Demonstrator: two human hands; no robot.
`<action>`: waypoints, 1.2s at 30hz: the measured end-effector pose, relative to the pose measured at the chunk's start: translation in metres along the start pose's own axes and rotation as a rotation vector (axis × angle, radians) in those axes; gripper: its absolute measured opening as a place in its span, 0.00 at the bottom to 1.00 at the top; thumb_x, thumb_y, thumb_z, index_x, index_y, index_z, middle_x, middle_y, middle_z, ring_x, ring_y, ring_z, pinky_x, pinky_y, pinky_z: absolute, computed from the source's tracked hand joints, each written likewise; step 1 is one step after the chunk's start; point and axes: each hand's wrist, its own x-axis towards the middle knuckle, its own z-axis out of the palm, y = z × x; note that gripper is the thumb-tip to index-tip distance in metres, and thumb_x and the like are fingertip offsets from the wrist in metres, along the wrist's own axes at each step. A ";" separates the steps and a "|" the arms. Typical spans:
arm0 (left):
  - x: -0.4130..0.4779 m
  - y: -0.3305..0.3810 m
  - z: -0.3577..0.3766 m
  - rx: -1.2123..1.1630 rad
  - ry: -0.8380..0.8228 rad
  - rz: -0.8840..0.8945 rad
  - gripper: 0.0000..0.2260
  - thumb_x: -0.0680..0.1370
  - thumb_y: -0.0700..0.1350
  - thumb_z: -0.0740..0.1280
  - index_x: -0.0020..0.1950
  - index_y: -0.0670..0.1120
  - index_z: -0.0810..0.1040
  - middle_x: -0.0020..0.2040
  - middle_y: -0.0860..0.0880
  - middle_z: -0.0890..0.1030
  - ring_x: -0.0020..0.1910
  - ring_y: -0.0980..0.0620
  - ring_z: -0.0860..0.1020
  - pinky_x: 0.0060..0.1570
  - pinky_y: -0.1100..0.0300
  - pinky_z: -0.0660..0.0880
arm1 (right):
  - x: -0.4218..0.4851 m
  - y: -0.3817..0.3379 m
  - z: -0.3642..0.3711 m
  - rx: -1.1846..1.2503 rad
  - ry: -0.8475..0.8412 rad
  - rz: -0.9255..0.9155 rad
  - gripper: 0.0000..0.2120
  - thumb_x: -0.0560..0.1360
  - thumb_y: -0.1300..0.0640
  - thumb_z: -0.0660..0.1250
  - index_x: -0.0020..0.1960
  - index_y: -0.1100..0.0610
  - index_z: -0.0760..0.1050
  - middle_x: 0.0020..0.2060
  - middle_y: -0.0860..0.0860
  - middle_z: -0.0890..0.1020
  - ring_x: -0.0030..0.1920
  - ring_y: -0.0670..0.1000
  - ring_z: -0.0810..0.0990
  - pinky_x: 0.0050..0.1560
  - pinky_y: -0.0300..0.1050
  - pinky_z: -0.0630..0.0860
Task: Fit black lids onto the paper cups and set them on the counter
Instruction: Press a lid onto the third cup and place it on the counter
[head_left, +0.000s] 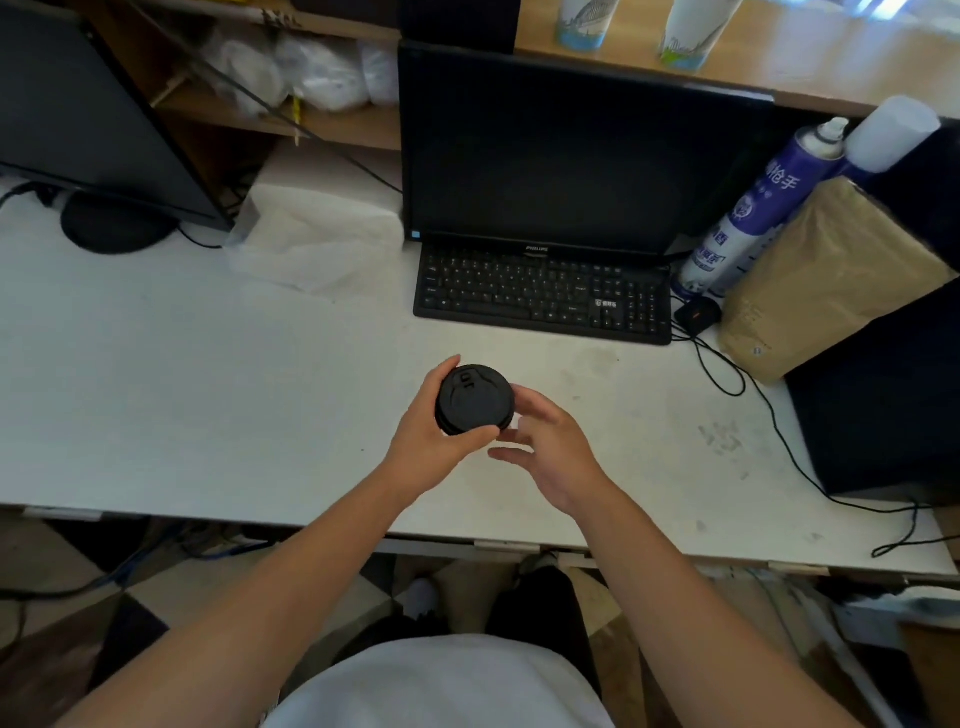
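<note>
Above the white desk (208, 395), my left hand (428, 441) is wrapped around a cup capped by a black lid (474, 397). Only the lid and a sliver of white cup wall show; the cup body is hidden by my fingers. My right hand (550, 452) hovers at the lid's right side with fingers spread, its fingertips close to or touching the rim. Two more paper cups with green and blue prints stand on the wooden counter (779, 57) at the back: one cup (584, 23) on the left, another cup (693, 34) to its right.
A black monitor (582, 145) and keyboard (543, 293) sit behind my hands. A second monitor (88, 114) is at far left, white paper (317, 239) between them. At right are spray cans (753, 213), a brown parcel (831, 275), a black box (883, 395) and trailing cables (779, 431).
</note>
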 end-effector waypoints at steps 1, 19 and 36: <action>-0.001 -0.001 0.000 -0.062 0.004 -0.050 0.38 0.74 0.43 0.76 0.78 0.55 0.61 0.68 0.58 0.71 0.66 0.58 0.71 0.61 0.66 0.73 | -0.001 0.000 0.002 0.093 0.020 0.040 0.20 0.80 0.67 0.57 0.62 0.52 0.82 0.61 0.51 0.82 0.56 0.60 0.82 0.57 0.59 0.83; 0.015 -0.030 0.011 -0.392 0.196 -0.273 0.17 0.86 0.48 0.55 0.55 0.53 0.84 0.53 0.51 0.86 0.59 0.51 0.80 0.63 0.57 0.74 | 0.018 0.021 0.020 0.042 0.167 0.126 0.14 0.86 0.50 0.58 0.62 0.55 0.78 0.64 0.54 0.79 0.60 0.64 0.80 0.44 0.50 0.86; 0.016 -0.058 0.008 -0.046 0.170 -0.057 0.19 0.87 0.50 0.48 0.65 0.47 0.77 0.58 0.48 0.81 0.59 0.53 0.79 0.62 0.57 0.76 | 0.015 0.041 0.033 -0.001 0.219 0.039 0.13 0.88 0.50 0.51 0.62 0.49 0.73 0.61 0.52 0.78 0.61 0.58 0.80 0.48 0.55 0.86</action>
